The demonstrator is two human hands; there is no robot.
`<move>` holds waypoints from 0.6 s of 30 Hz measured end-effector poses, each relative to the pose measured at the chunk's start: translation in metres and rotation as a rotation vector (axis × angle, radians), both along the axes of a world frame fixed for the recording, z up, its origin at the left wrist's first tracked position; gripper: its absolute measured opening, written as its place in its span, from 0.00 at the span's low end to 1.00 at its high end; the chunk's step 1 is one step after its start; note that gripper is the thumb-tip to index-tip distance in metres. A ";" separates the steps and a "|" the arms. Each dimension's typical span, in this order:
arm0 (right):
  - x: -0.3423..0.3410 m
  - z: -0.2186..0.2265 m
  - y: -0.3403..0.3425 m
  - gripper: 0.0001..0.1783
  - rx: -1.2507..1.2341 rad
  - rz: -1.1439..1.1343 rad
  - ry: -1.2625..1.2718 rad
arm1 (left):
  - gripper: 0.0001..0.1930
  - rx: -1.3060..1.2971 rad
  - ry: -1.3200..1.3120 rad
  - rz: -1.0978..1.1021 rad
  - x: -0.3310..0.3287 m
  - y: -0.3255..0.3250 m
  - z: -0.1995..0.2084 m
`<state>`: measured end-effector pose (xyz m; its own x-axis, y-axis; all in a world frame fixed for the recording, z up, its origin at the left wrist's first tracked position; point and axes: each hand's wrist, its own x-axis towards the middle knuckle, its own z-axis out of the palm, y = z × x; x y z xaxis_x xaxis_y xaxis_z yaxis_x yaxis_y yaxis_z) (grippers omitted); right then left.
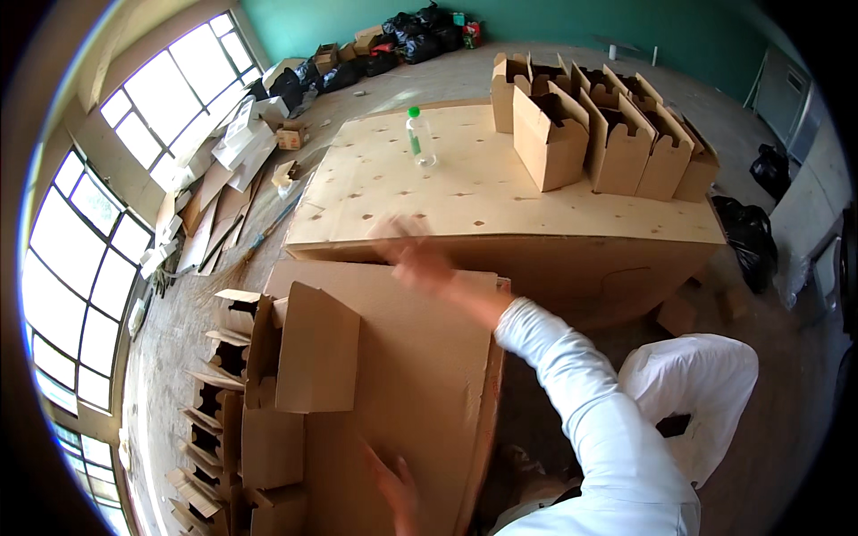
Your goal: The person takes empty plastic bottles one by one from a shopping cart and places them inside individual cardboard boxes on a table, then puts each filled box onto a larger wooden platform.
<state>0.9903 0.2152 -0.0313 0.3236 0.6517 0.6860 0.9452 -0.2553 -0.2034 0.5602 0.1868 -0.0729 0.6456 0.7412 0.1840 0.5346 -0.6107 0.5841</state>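
Observation:
My right hand [416,255], blurred by motion, is held out above the gap between two work surfaces. Its fingers look spread and nothing shows in them. Lower down, my left hand [393,487] hovers over or rests on a brown cardboard-topped surface [411,357], fingers stretched apart and empty; I cannot tell whether it touches. Left of it stands an open cardboard box [317,353] with upright flaps, beside a row of similar open boxes [210,429] with dark insides.
Ahead is a pale wooden table [357,192] carrying a clear bottle with a green cap [420,138] and several open cardboard boxes [617,138]. Black bags [416,36] lie by the far wall. A broom [255,246] and scrap boards [210,205] lie at left.

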 end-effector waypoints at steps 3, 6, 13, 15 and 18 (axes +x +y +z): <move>0.148 0.019 -0.094 0.42 0.164 -0.501 -0.061 | 0.32 -0.041 0.153 -0.083 -0.030 -0.051 -0.007; 0.219 0.068 -0.167 0.21 -0.213 -0.978 -0.074 | 0.29 0.069 0.313 -0.133 -0.044 -0.071 0.001; 0.319 0.026 -0.225 0.37 -0.064 -0.844 0.511 | 0.28 0.228 0.385 -0.224 -0.057 -0.062 -0.022; 0.319 0.015 -0.208 0.36 -0.034 -0.780 0.645 | 0.29 0.148 0.379 -0.176 -0.062 -0.066 -0.015; 0.271 0.012 -0.177 0.21 0.188 -0.773 0.450 | 0.29 0.148 0.459 -0.132 -0.066 -0.078 0.004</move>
